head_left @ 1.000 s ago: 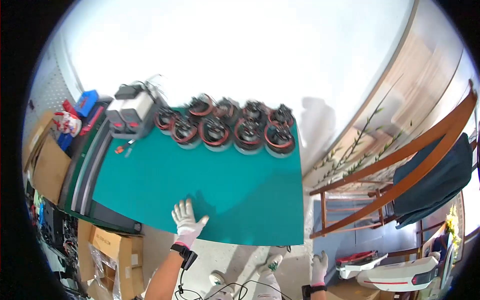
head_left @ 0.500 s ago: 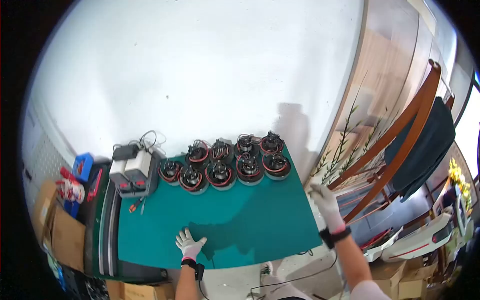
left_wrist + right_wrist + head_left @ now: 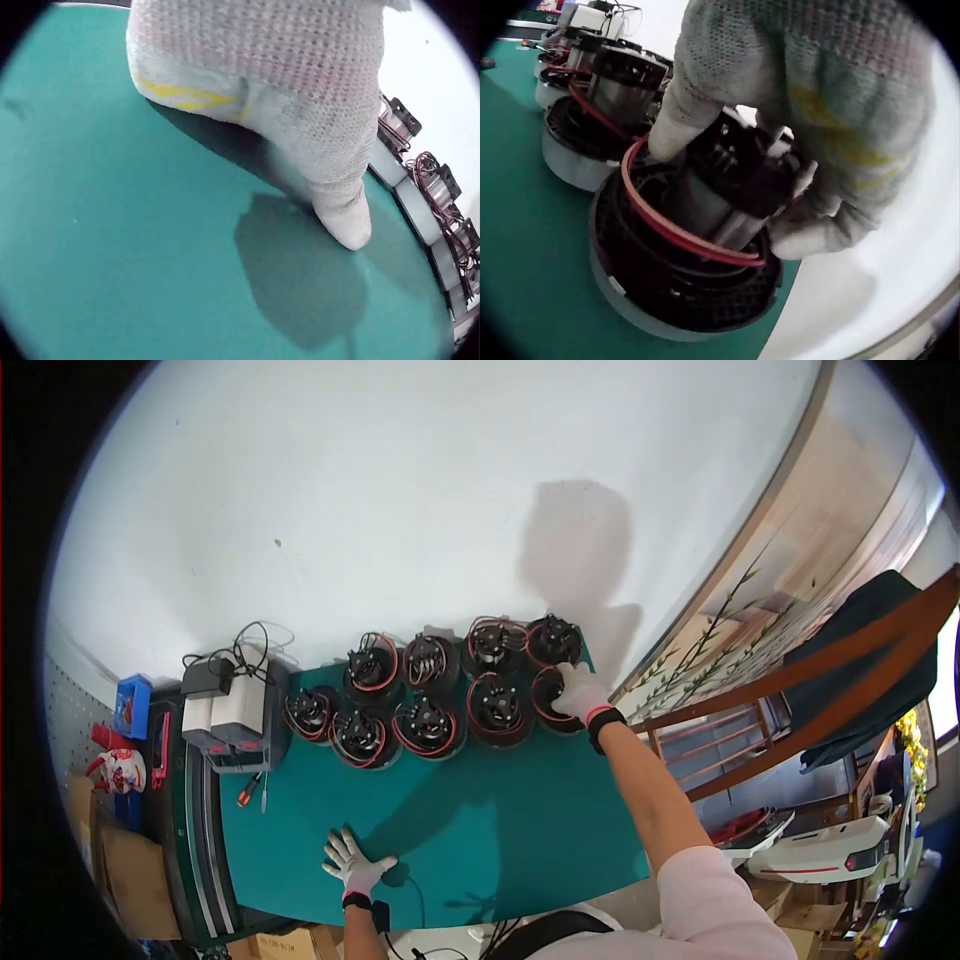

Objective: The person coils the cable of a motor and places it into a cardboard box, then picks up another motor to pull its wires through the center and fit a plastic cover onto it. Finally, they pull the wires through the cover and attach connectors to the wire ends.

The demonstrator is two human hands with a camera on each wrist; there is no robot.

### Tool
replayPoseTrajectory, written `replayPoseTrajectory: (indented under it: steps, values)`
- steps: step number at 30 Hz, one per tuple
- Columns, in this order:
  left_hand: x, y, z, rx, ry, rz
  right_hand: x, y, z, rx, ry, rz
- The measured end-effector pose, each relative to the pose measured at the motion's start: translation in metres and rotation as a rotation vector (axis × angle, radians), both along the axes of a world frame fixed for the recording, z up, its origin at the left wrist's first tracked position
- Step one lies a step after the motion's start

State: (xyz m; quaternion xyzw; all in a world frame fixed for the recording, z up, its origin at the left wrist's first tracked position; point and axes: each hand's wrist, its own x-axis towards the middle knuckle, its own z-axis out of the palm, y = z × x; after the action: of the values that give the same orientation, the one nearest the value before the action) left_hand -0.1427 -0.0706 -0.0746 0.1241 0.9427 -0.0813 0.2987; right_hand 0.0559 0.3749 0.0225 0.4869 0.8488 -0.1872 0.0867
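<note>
My gloved right hand [image 3: 582, 695] is at the front right unit of a double row of round motor units. In the right wrist view, thumb and fingers curl around the silver and black motor of that motor unit [image 3: 682, 296]. It has a black grated top, a pale grey base and a looped red wire; part of its motor hides behind the glove. Near the table's front edge, my gloved left hand [image 3: 355, 863] lies with fingers spread over the green tabletop [image 3: 120, 240], holding nothing. The neighbouring motor unit [image 3: 585, 142] stands close to the gripped one.
At the back left stands a grey and white power unit [image 3: 240, 710] with black cables. An orange-handled screwdriver [image 3: 248, 790] lies before it. Blue bins [image 3: 132, 705] sit further left. A wooden chair [image 3: 760, 700] stands right of the table, and a white wall rises behind.
My right hand has come up from beside the table's right edge and taken hold of the front right motor unit. The left hand stays spread over the tabletop. The head view has shifted.
</note>
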Motion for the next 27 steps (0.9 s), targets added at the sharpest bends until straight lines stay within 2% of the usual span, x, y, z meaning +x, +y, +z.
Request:
replayPoseTrajectory:
  steps: [2,8,12,14,17,18,20,21,22,24,26,27]
  values:
    - [-0.001,-0.001,-0.001,-0.007,-0.008,0.003,-0.004,0.001,0.000,0.023,-0.055,-0.052]
    - [0.003,0.003,0.014,0.024,-0.017,-0.012,0.009,-0.004,-0.011,0.094,0.044,0.003]
    - [-0.003,0.001,0.006,-0.022,-0.028,-0.044,0.038,-0.043,-0.007,0.093,0.066,0.068]
    - [-0.002,-0.003,0.001,0.042,-0.024,-0.029,0.056,-0.075,0.001,0.074,0.057,0.056]
    - [0.001,-0.004,0.002,0.049,-0.015,-0.047,0.072,-0.127,0.005,0.079,0.171,0.277]
    - [0.001,-0.004,0.004,0.069,-0.020,-0.041,0.073,-0.141,0.006,0.070,0.185,0.267]
    - [0.004,-0.003,0.010,0.060,-0.018,-0.043,0.067,-0.169,0.009,0.029,0.122,0.620]
    - [0.001,0.001,0.016,0.071,-0.033,-0.038,0.063,-0.186,0.016,0.027,0.101,0.701]
    - [-0.004,0.002,0.023,0.060,-0.023,-0.050,0.058,-0.199,0.011,0.020,0.115,0.688]
    - [-0.011,0.009,0.036,0.278,-0.150,-0.225,0.050,-0.220,0.002,0.013,0.126,0.898]
    - [-0.002,0.024,0.049,0.444,-0.116,-0.467,0.040,-0.240,0.000,0.019,0.111,0.921]
    - [0.005,0.032,0.057,0.442,-0.117,-0.472,0.036,-0.247,-0.001,0.056,0.091,0.989]
